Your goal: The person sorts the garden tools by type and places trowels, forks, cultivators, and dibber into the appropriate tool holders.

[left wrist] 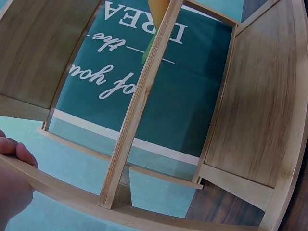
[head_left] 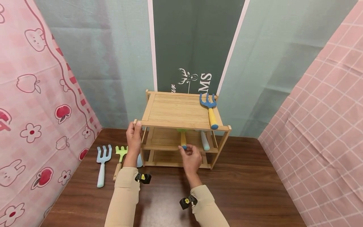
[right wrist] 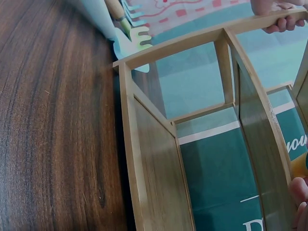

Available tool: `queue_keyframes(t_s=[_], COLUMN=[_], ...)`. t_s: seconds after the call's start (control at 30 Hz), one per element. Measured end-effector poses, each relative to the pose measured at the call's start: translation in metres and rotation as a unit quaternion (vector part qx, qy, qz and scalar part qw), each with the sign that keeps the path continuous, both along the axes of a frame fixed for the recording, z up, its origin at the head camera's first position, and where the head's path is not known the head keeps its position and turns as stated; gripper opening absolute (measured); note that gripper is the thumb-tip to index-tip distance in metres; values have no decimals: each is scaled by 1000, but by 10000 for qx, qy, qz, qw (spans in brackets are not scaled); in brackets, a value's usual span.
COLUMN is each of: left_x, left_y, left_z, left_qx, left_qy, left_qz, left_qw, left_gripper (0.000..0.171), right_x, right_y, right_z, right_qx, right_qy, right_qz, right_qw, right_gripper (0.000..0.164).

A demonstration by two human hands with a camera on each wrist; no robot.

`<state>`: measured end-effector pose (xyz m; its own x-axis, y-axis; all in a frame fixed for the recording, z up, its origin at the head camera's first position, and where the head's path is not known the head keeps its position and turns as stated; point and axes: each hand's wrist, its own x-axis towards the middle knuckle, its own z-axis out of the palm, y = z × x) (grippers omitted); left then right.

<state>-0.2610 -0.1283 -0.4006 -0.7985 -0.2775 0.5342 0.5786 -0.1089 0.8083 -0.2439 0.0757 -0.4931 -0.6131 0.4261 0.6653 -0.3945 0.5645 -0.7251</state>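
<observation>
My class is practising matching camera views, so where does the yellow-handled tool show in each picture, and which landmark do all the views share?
Head: the yellow-handled tool is below centre, its handle end pinched by the right hand.
Left wrist: top edge, near the middle, partly behind a wooden bar.
Right wrist: right edge, below mid-height, cut off by the frame.
Shared landmark: the wooden rack.

Soft light, pale glare on the tabletop (head_left: 161,208), shelf frame (left wrist: 287,183) bowed in wrist views

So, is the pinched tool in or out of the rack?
Mostly in: the tool has its green head under the top board.
</observation>
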Motion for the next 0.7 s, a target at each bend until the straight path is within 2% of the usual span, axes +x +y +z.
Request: queue_keyframes(t_s=[0.2,0.3,0.47,0.6,0.7], left_x=[-1,-7,-16,-17,-17], left_y=[0,-2,-5,-4,-4], left_z=[-2,-8,-19,-22,-22], left_qx=[100,162,216,188,176], left_qy=[13,0,-117,-89,-51], left_qz=[-18,-18,41,122,167], left_qw=[9999,9999,9997,9997,9997], left_gripper=[18,15,20,22,21], right_x=[1,2,14,28,35], right_y=[2,3,9,22,36], right_z=[1,3,13,30,43], right_qx=[-42,-102,-290,-54,487], right_qy=[-96,-250,-856,-1728,-2479], right_qz=[123,208,701,1378,1750], right_qw=[9999,9994,9934,9753,9516], right_gripper=[28,28,30,39,48])
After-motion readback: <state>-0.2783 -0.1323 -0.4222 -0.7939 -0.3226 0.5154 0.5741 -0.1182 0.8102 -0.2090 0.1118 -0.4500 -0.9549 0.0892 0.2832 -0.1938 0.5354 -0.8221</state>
